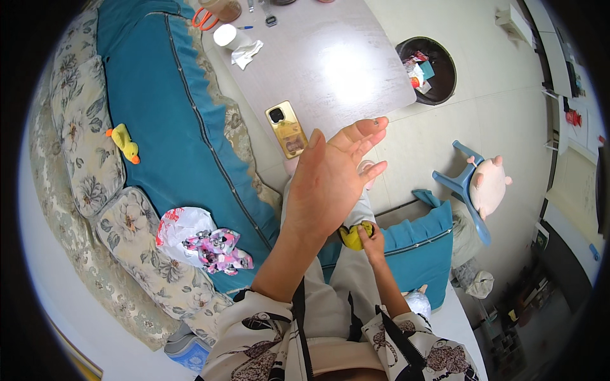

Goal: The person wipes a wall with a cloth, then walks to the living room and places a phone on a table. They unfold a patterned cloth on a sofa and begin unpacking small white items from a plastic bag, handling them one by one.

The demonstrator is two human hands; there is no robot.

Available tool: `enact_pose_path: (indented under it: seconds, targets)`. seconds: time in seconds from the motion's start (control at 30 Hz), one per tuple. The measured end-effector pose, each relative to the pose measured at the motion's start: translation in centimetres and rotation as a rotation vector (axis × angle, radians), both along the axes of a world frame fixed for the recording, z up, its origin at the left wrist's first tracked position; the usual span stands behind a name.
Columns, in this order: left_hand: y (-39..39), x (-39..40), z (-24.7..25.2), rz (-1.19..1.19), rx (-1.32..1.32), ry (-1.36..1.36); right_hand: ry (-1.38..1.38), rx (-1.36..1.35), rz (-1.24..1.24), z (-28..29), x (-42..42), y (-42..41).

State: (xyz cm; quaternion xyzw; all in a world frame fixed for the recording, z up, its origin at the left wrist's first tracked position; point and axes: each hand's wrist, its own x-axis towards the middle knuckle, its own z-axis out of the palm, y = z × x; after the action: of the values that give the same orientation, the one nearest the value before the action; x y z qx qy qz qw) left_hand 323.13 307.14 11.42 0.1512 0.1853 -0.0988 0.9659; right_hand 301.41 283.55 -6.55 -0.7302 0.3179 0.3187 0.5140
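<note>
My left hand (326,183) is raised near the camera, palm showing, thumb up and fingers apart, with a tiny dark speck on one fingertip. Lower and to the right, my right hand (371,240) grips a small yellow-green item with black edges (354,238), which I cannot identify for certain, above my lap. Beyond my left hand, a gold phone (285,127) lies near the table's edge with its camera side up. Light grey trousers cover my legs beneath both hands.
The grey table (305,62) holds a white cup (226,37), crumpled tissue (246,53), orange-handled scissors (205,20) and a watch (269,18). A black trash bin (445,71) and blue stool (450,180) stand right. The teal sofa (157,162) bears a yellow duck toy (125,143) and plastic bag (183,233).
</note>
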Motion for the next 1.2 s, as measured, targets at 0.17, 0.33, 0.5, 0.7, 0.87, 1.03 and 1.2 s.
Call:
enact_pose_path:
  seconds: [0.17, 0.33, 0.5, 0.7, 0.87, 1.03, 1.2]
  targets:
    - [-2.3, 0.5, -0.6, -0.052, 0.217, 0.078, -0.001, -0.018, -0.029, 0.2, 0.1, -1.0]
    - [-4.6, 1.4, -2.0, -0.110, 0.133, 0.102, 0.011, 0.001, -0.074, 0.8, 0.4, -1.7]
    - [-6.9, 2.5, -2.0, -0.182, -0.061, 0.091, -0.006, -0.028, -0.077, 1.1, 0.1, -2.4]
    - [-9.8, 3.2, -2.8, -0.287, -0.226, 0.000, -0.046, -0.006, -0.165, 0.5, -0.2, -3.9]
    - [-11.7, 4.1, -2.3, -0.342, -0.255, 0.006, -0.052, -0.011, -0.213, 0.2, -0.4, -5.2]
    - [-13.4, 5.1, -1.8, -0.347, -0.247, 0.033, -0.030, -0.042, -0.228, -0.2, -0.4, -6.2]
    - [-17.3, 8.0, -5.0, -0.338, -0.078, 0.281, -0.033, -0.032, -0.261, 0.8, 0.2, -6.8]
